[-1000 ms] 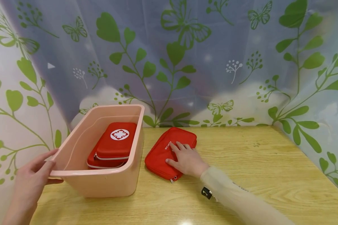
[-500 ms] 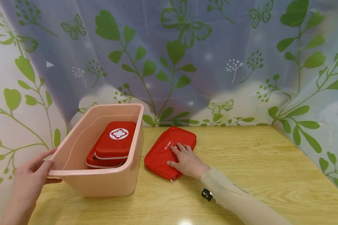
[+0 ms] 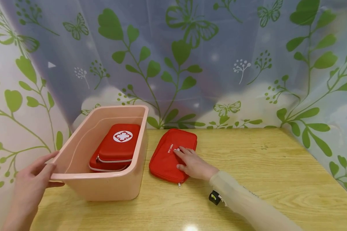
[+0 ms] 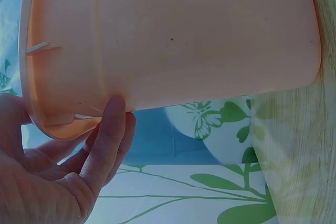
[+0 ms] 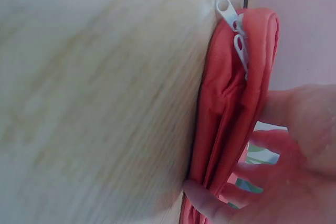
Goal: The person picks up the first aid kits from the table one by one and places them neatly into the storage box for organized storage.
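Observation:
A pink plastic bin (image 3: 110, 187) stands on the left of the table, with two red zip cases inside, one on top of the other. The upper case (image 3: 118, 149) bears a white cross emblem; the lower case (image 3: 104, 166) is partly covered. My left hand (image 3: 30, 187) grips the bin's near left corner, thumb over the rim and fingers beneath it, as the left wrist view shows. Right of the bin lies a flat red first aid pouch (image 3: 169, 160). My right hand (image 3: 195, 163) rests on its right side with fingers spread. The right wrist view shows the zip pulls (image 5: 231, 17).
The wooden table (image 3: 248, 166) reaches to a curtain (image 3: 234, 48) printed with leaves and butterflies at the back and sides. A small black device (image 3: 215, 197) sits at the right wrist. The bin's right wall stands close beside the pouch.
The first aid pouch has turned slightly on the table, its far end swinging left. My right hand has shifted a little right on it. The left hand keeps its hold on the bin.

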Action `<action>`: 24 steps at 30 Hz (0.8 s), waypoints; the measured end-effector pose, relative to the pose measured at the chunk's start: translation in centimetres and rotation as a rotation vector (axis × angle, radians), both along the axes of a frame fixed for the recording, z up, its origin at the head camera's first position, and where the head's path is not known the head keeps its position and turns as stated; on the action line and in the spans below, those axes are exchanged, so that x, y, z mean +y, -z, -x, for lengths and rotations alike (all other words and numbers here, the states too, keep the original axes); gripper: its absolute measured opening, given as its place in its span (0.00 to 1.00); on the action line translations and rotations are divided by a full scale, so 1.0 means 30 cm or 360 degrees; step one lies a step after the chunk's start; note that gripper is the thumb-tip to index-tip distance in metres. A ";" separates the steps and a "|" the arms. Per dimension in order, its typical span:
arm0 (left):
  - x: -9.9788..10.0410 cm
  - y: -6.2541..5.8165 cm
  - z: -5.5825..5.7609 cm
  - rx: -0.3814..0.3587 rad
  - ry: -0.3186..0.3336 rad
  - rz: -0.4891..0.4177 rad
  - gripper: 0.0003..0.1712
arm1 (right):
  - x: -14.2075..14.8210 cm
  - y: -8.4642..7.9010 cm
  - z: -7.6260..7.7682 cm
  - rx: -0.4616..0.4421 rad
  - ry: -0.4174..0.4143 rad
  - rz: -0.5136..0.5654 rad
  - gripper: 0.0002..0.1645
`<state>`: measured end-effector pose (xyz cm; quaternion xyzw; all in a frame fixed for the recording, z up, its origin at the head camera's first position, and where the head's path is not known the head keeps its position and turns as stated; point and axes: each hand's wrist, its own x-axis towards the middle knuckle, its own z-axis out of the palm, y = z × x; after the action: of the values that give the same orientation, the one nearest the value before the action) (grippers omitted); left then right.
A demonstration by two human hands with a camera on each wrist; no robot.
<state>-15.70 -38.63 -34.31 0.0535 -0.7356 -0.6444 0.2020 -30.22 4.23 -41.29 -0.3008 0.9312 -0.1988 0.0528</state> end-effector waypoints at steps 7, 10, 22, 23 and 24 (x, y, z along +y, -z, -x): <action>0.002 0.003 0.000 0.0021 0.0002 -0.0021 0.19 | 0.029 -0.008 0.021 -0.0080 -0.0086 0.0053 0.36; 0.001 0.006 0.000 0.0022 0.0002 -0.0033 0.19 | 0.053 -0.010 0.026 -0.0119 -0.0104 0.0068 0.35; 0.001 0.006 -0.004 0.0043 0.0002 -0.0040 0.19 | 0.152 -0.012 0.007 -0.0180 -0.0067 0.0036 0.36; 0.002 0.006 -0.003 0.0038 0.0003 -0.0034 0.19 | 0.158 -0.013 0.005 -0.0182 -0.0060 0.0034 0.36; 0.002 0.005 -0.002 0.0035 0.0007 -0.0030 0.19 | 0.163 -0.013 0.004 -0.0183 -0.0057 0.0037 0.36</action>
<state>-15.65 -38.56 -34.48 0.0466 -0.7274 -0.6522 0.2082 -30.33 9.12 -40.92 -0.3062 0.9187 -0.2256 0.1063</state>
